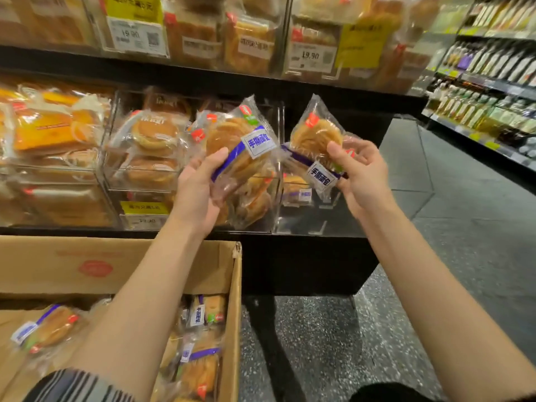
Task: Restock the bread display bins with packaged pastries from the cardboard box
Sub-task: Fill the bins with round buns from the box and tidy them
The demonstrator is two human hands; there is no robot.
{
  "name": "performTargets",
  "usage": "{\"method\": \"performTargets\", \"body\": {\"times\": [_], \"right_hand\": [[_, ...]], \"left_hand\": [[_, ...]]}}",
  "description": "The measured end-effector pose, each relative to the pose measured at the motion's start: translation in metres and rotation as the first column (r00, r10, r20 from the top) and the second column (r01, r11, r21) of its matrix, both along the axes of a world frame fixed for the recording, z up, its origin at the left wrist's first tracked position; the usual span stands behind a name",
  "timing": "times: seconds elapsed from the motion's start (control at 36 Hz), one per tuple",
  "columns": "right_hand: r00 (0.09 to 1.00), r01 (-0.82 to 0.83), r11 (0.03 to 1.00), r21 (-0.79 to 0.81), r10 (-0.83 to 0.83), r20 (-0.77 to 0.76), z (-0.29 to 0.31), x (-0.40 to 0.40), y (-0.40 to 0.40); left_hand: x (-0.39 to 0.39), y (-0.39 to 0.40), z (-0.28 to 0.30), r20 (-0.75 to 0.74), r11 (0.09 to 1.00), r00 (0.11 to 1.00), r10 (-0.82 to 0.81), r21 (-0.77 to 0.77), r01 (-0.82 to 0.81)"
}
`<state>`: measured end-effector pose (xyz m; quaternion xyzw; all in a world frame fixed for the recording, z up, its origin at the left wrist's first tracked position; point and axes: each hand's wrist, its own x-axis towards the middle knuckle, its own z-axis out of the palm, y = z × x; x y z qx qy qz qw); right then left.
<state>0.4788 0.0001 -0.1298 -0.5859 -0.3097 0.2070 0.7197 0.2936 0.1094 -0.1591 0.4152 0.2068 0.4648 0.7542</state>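
Observation:
My left hand [200,184] grips a packaged pastry [240,140], a round golden bun in clear wrap with a blue-and-white label, held in front of the clear display bin [278,158]. My right hand [362,172] pinches a second identical pastry pack [316,137] to the right of that bin, tilted. Below at the left, the open cardboard box [229,274] holds several more of the same packs [52,329].
Clear bins to the left hold other wrapped breads [153,140] and orange packs [46,129]. An upper shelf [203,71] carries more bread with price tags. The black display stand [313,256] ends at the right, where an open aisle floor [464,227] runs past bottle shelves [493,111].

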Motion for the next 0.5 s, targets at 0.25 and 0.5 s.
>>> {"method": "performTargets", "body": {"times": [0.25,0.5], "right_hand": [[0.964,0.265,0.964,0.032,-0.264,-0.027,0.022,0.073,0.016],[0.885,0.238,0.811,-0.534,0.045,0.463,-0.009,0.085,0.072]], "left_hand": [[-0.001,0.001,-0.007,-0.126,0.977,0.988,0.094,0.204,-0.067],[0.031,0.008,0.000,0.021,0.987,0.999,0.047,0.150,-0.050]]}}
